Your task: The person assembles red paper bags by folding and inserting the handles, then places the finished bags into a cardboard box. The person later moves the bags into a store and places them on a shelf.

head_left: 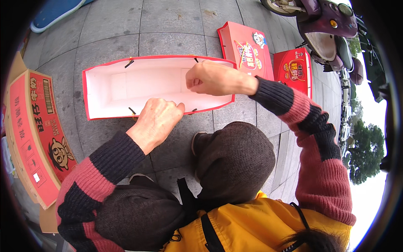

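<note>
An open red paper gift bag (126,87) with a white inside lies before me on the paving, its mouth facing up. Small dark cord ends show along both long rims. Across the near rim is my left hand (157,119), knuckles up and fingers curled closed; whatever they hold is hidden. My right hand (210,78) is over the right part of the opening, its fingers bent inward into a loose fist. What is in that fist, if anything, cannot be seen. The bag's inside looks bare where it shows.
At left stands a red and tan cardboard carton (37,130) with open flaps. Beyond the bag's right end are a flat red gift bag (247,46) and a red box-shaped package (292,69). A purple scooter (323,25) is parked at the upper right; a blue object (56,12) lies upper left.
</note>
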Demonstrator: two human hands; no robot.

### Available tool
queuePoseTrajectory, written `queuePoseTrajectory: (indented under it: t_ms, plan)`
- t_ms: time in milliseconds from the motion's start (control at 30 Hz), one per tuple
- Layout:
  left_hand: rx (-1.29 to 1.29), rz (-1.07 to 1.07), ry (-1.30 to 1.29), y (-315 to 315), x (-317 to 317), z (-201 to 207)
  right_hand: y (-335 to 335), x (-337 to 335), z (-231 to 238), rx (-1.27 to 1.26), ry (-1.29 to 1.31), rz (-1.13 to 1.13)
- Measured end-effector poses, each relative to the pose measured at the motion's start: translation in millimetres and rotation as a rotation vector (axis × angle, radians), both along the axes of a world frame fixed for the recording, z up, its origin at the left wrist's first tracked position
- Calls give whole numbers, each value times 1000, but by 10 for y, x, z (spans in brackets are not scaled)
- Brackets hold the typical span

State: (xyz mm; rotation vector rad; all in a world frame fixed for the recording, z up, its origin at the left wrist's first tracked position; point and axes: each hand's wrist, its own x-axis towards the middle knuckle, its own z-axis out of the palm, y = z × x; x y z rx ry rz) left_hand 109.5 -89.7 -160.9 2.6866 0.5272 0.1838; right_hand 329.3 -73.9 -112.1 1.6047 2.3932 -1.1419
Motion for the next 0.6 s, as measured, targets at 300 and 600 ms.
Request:
queuePoseTrajectory:
  t_ms: [300, 600]
  plan:
    - [-72, -37, 5, -105, -14, -39, 498, 160, -2042, 24, -820, 741]
    - [-58, -89, -70, -68, 22, 6, 424, 498, -2295, 254, -651, 415]
